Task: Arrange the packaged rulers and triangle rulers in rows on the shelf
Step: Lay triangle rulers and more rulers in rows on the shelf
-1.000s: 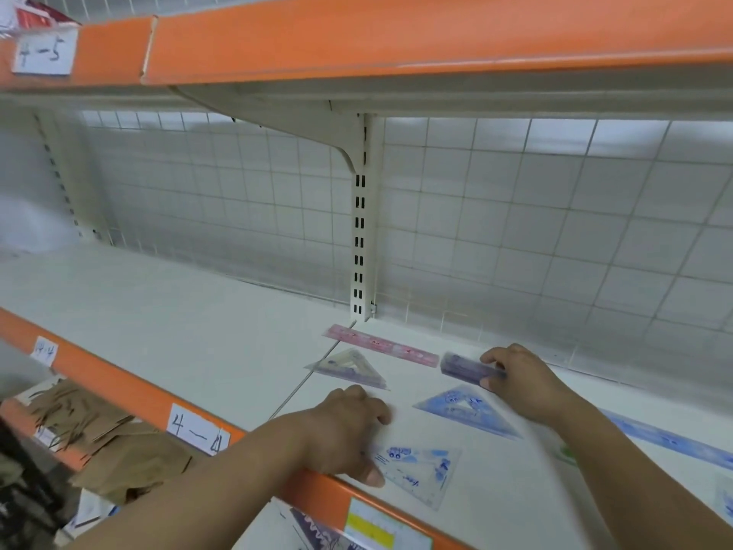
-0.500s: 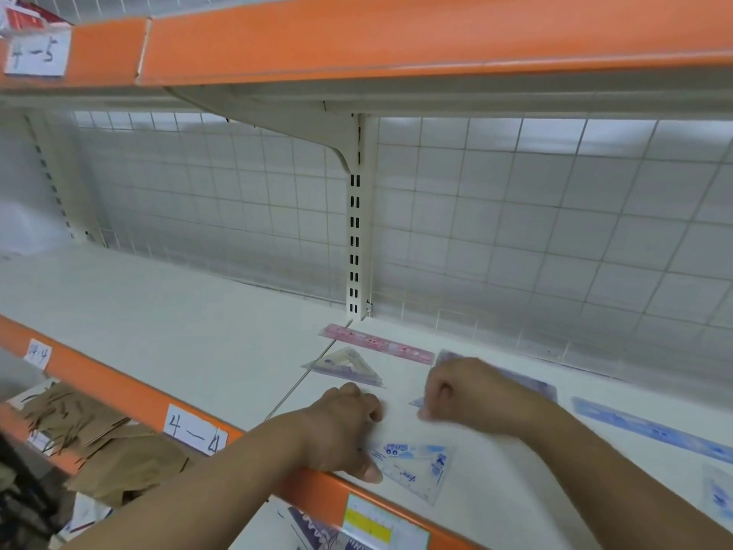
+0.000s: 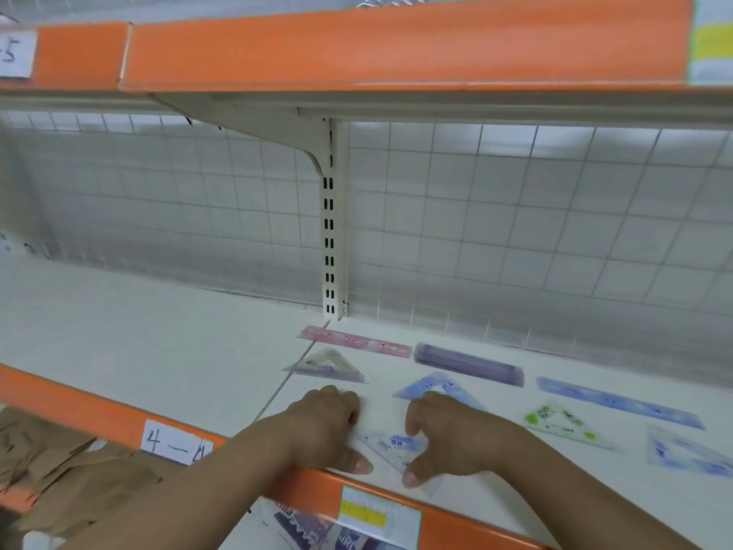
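A clear triangle ruler with blue print point(image 3: 390, 446) lies at the front edge of the white shelf point(image 3: 158, 351). My left hand point(image 3: 329, 430) holds its left side, fingers curled at its top corner and thumb on the shelf. My right hand point(image 3: 452, 442) pinches its right side between thumb and fingers. In the back row lie a pink ruler point(image 3: 353, 343), a purple ruler point(image 3: 468, 365) and a blue ruler point(image 3: 618, 400). In front of them lie a greyish triangle ruler point(image 3: 325, 367), a blue triangle ruler point(image 3: 432, 387) partly behind my right hand, and a green triangle ruler point(image 3: 563, 424).
Another blue-printed triangle ruler point(image 3: 686, 454) lies at the far right. A wire grid back panel point(image 3: 515, 212) and a slotted upright point(image 3: 331, 232) close the rear. The orange upper shelf point(image 3: 357, 45) hangs overhead. Brown paper bags point(image 3: 59, 470) lie on the shelf below.
My right hand let go of the purple ruler in the back row and came forward onto the front triangle ruler. My left hand stayed on that triangle ruler.
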A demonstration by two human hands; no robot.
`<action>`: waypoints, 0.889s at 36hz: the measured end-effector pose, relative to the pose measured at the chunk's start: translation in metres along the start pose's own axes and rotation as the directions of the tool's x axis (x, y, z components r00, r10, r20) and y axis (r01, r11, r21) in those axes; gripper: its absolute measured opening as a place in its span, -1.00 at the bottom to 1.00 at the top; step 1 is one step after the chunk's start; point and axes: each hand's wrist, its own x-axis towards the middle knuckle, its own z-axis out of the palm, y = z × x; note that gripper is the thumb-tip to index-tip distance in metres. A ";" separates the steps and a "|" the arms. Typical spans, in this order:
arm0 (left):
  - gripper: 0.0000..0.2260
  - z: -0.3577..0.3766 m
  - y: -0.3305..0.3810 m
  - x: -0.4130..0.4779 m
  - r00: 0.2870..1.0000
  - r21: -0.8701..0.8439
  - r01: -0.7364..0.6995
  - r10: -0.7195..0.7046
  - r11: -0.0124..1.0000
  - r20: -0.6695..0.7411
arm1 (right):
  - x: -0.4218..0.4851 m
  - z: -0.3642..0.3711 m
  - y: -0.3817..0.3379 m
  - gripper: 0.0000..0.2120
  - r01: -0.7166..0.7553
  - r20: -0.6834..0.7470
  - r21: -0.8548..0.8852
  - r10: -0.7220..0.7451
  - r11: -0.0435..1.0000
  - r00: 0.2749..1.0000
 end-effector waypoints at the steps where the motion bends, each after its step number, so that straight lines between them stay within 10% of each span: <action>1: -0.49 0.000 0.000 0.000 1.000 0.003 -0.007 0.007 1.000 -0.001 | -0.001 0.000 0.000 -0.38 -0.012 -0.004 -0.018 0.012 1.000 1.000; 21: -0.34 0.002 -0.003 -0.006 0.997 0.059 -0.078 0.079 0.995 -0.011 | -0.009 0.000 -0.012 -0.56 -0.213 -0.074 0.002 0.213 0.977 0.974; 28: -0.36 0.003 -0.005 -0.007 0.992 0.093 -0.125 0.126 0.988 -0.005 | -0.009 0.003 0.000 -0.82 -0.160 -0.275 0.372 0.274 0.914 0.922; 32: -0.38 0.001 -0.005 -0.005 0.986 0.107 -0.166 0.166 0.980 0.006 | -0.020 0.006 0.005 -0.74 -0.050 -0.316 0.734 0.405 0.678 0.858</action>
